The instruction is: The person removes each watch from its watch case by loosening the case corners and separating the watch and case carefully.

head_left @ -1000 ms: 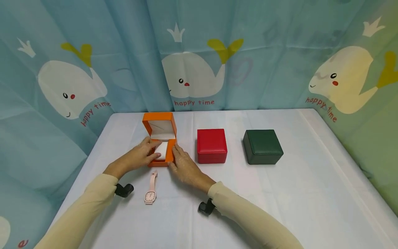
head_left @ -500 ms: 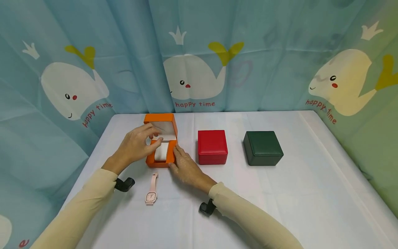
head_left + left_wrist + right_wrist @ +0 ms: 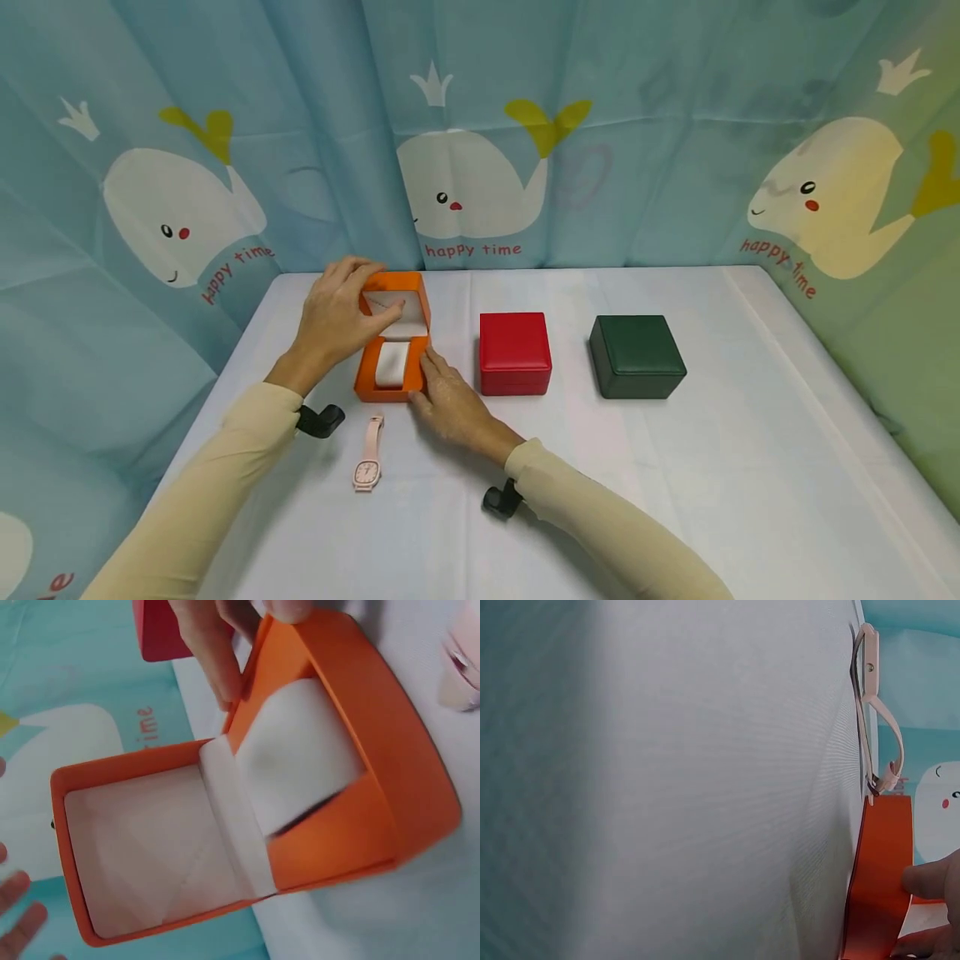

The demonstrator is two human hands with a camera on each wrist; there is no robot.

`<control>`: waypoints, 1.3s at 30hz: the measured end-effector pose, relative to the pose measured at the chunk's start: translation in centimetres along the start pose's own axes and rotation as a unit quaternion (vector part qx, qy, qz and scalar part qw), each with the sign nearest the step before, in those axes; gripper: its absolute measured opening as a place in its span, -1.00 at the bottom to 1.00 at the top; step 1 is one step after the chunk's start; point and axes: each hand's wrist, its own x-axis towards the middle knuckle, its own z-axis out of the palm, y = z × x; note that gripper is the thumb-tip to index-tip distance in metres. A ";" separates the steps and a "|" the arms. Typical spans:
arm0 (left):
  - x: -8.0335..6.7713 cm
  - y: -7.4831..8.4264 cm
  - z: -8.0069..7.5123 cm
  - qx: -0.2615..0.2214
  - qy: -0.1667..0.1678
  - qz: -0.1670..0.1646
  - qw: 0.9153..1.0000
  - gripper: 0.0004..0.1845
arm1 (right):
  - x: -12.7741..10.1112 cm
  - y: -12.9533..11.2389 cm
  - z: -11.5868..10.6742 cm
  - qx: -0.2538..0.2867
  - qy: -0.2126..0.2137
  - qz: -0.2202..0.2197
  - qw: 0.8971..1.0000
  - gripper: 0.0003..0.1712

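Note:
An orange watch box (image 3: 372, 392) stands at the left of the table with its lid raised. A white cushion (image 3: 392, 365) sits in its base. My right hand (image 3: 456, 410) holds the box at its front right corner, thumb at the front and fingers along the side. Beside the upright lid (image 3: 75, 840) my left hand (image 3: 337, 308) is raised, fingers spread and thumb crossing in front of the lid; in the left wrist view its fingertips (image 3: 26, 926) show apart from the lid. A pink wristwatch (image 3: 367, 472) lies in front of the box.
A closed red box (image 3: 515, 354) stands to the right of the orange one, and a closed dark green box (image 3: 637, 357) farther right. Behind the white-covered table (image 3: 720, 483) hangs a blue curtain (image 3: 322, 100) with whale prints.
My left hand has lifted from the cushion and moved up and back to the lid, its fingers spreading. The right hand stays at the box's corner. The wristwatch has not moved.

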 end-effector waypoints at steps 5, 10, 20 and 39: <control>0.7 0.3 0.3 0.023 -0.068 -0.090 0.993 -0.21 | 0.0 0.0 0.1 0.004 0.001 -0.001 1.000 -0.21; 2.3 0.6 0.3 0.018 -0.151 -0.189 0.970 -0.01 | -0.1 -0.1 -0.2 0.010 -0.001 0.005 1.000 -0.20; 5.9 1.5 -0.4 -0.016 -0.311 -0.297 0.903 0.04 | 0.0 -0.2 0.0 0.002 -0.003 0.011 1.000 -0.20; 5.9 2.0 -0.4 0.021 -0.311 -0.321 0.894 -0.24 | 0.1 -0.3 0.2 -0.015 0.004 0.005 1.000 -0.24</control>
